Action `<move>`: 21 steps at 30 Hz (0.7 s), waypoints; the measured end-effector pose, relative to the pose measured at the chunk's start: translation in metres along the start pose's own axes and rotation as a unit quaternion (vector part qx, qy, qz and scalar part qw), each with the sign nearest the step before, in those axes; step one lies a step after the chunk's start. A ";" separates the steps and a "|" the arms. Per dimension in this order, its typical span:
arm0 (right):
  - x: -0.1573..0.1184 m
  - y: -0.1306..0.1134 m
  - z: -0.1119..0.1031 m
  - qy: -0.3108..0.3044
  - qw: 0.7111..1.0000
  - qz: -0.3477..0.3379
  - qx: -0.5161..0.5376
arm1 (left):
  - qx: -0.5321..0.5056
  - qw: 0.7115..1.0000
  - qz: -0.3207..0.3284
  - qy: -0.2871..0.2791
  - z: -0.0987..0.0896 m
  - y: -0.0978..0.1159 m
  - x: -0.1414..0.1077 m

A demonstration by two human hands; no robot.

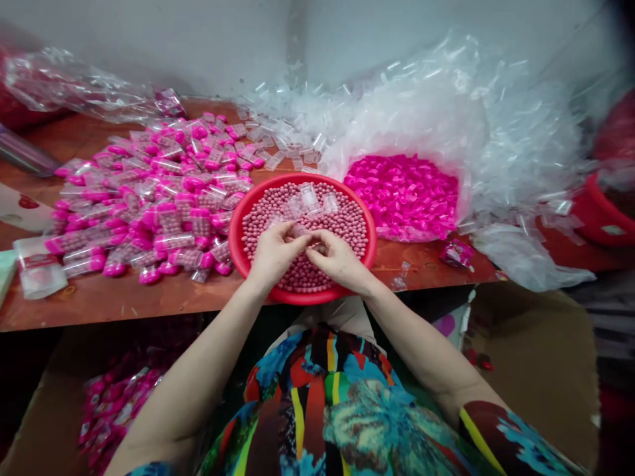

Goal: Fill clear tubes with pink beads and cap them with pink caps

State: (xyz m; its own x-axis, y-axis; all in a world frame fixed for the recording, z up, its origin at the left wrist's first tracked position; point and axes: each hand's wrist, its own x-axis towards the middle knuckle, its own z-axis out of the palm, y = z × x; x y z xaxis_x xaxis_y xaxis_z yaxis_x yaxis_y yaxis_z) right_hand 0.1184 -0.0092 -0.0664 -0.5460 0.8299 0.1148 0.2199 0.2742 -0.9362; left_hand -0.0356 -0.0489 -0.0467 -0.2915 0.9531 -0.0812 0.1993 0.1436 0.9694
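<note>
Holding the left hand [276,256] and the right hand [343,259] close together over a red basin [236,231], nearly fingertip to fingertip, just above the pink beads [260,210] inside. Bending the fingers inward on both hands, pinch-like — cannot tell for certain if grasping anything, with the fingertips partly hidden and clear plastic right behind. Facing a few clear boxes [310,198] on top of the beads, just beyond the fingers. Reaching in from the near side with both bare forearms, past the front edge of the reddish-brown table [114,303].

Finding to the left of the basin a big heap of bead-filled boxes [163,211] with bright pink ends, jumbled at all angles. Finding to the right, just beside the rim, an open plastic bag [464,188] with loose pink pieces [401,198] in it — and near its front corner, a small pink packet [456,254]. Seeing more clear boxes strewn behind the basin, and at the far left a pale pouch [42,268]. Wearing a brightly patterned top [317,410].
</note>
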 end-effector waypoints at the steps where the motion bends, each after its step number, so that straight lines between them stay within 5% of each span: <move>1: -0.005 -0.002 -0.002 0.001 1.000 -0.015 -0.009 | 0.016 1.000 0.009 -0.016 -0.002 0.002 0.004; 4: -0.017 -0.012 -0.022 0.035 0.996 -0.047 -0.061 | 0.213 0.969 0.092 -0.082 -0.005 0.013 0.014; 7: -0.027 -0.003 -0.063 0.120 0.987 -0.041 -0.097 | 0.442 0.864 0.165 -0.176 0.006 0.020 0.020; 9: -0.032 0.020 -0.100 0.202 0.970 0.000 -0.134 | 0.481 0.831 0.171 -0.220 0.021 0.020 0.021; 11: -0.033 0.052 -0.137 0.275 0.938 0.067 -0.201 | 0.456 0.843 0.166 -0.231 0.037 0.015 0.023; 14: -0.023 0.097 -0.174 0.314 0.899 0.135 -0.273 | 0.274 0.932 0.108 -0.209 0.053 0.003 0.030; 16: -0.009 0.116 -0.182 0.313 0.892 0.144 -0.292 | 0.138 0.971 0.057 -0.187 0.058 -0.005 0.037; 21: 0.022 0.128 -0.174 0.334 0.867 0.158 -0.335 | 0.003 0.986 -0.021 -0.167 0.055 -0.010 0.042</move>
State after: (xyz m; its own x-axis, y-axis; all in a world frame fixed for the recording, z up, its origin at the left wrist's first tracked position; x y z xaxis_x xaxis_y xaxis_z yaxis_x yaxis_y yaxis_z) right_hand 0.2753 0.1285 -0.1257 0.1683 0.9499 0.2635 0.8156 0.0159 -0.5784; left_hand 0.0013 0.0043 -0.0725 0.0235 0.9807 -0.1942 0.1988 0.1858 0.9623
